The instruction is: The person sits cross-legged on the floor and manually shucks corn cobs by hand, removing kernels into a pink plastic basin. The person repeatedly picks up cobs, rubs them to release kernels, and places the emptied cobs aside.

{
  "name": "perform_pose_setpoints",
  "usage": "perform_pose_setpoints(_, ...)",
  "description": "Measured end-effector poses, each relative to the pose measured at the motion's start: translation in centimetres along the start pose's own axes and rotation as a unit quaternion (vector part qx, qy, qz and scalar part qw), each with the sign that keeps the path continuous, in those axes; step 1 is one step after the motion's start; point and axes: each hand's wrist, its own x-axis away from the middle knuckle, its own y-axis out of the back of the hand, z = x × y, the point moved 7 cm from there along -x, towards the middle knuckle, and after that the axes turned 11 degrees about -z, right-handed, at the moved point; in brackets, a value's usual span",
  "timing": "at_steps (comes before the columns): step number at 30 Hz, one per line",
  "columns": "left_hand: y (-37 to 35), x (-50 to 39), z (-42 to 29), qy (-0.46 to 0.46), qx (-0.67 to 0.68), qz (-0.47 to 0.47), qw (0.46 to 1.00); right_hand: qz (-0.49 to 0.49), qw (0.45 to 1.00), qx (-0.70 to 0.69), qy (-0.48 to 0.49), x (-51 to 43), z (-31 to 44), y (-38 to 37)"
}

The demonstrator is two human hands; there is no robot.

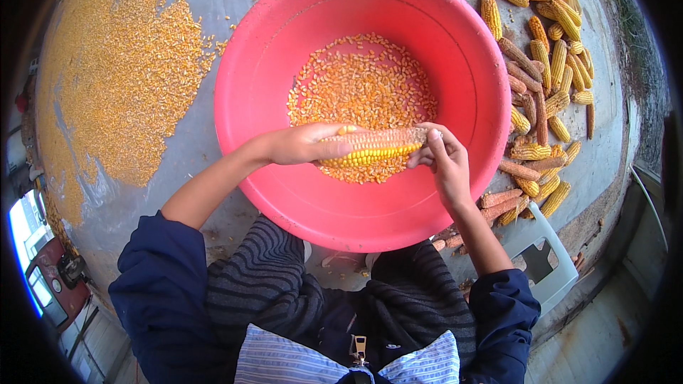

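Observation:
A partly shelled ear of corn (379, 145) lies level in my hands above a large pink plastic tub (363, 224). Its upper side is bare cob, while rows of yellow kernels remain along the lower side. My left hand (312, 144) grips the ear's left end, the thumb along its front, and a few loose kernels sit by the fingers. The fingertips of my right hand (445, 157) pinch the bare right end. Loose corn kernels (357, 85) cover much of the tub's bottom, beneath the ear.
Shelled kernels (139, 85) spread over plastic sheeting at the left. Unshelled ears (557, 64) and bare cobs (520, 77) are piled right of the tub. A pale green plastic stool (560, 266) stands at the lower right, near my right forearm.

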Motion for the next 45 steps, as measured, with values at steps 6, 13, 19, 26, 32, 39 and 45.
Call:
perform_pose_setpoints(6, 0.5, -0.5, -1.4, -0.106, 0.005, -0.06, 0.993, 0.014, 1.0, -0.007, 0.014, 0.3, -0.4, -0.1)
perform_pose_setpoints(13, 2.0, -0.6, 0.3, 0.079, 0.071, -0.096, 0.99, 0.0, 0.998, 0.0, 0.064, 0.5, 0.5, -0.1)
perform_pose_setpoints(19, 1.9, 0.7, -3.3, -0.118, 0.139, -0.102, 0.978, 0.024, 0.995, -0.091, -0.03, -0.1, -0.2, 0.8)
perform_pose_setpoints(26, -1.5, 0.8, -4.3, -0.184, 0.078, -0.118, 0.973, 0.232, 0.956, -0.084, -0.162, 3.5, -3.1, -4.1)
perform_pose_setpoints(32, -2.8, 0.8, -2.9, -0.132, 0.321, -0.082, 0.934, 0.099, 0.969, 0.178, 0.138, 1.8, 1.2, -3.8)
perform_pose_setpoints(39, -9.6, 2.4, -0.4, 0.073, 0.419, 0.151, 0.892, 0.251, 0.967, -0.031, 0.033, 2.7, 2.3, -7.2)
perform_pose_setpoints(45, -10.4, 2.7, 0.2, 0.095, 0.491, 0.173, 0.848, 0.282, 0.952, -0.115, 0.043, 4.0, 1.7, -8.6)
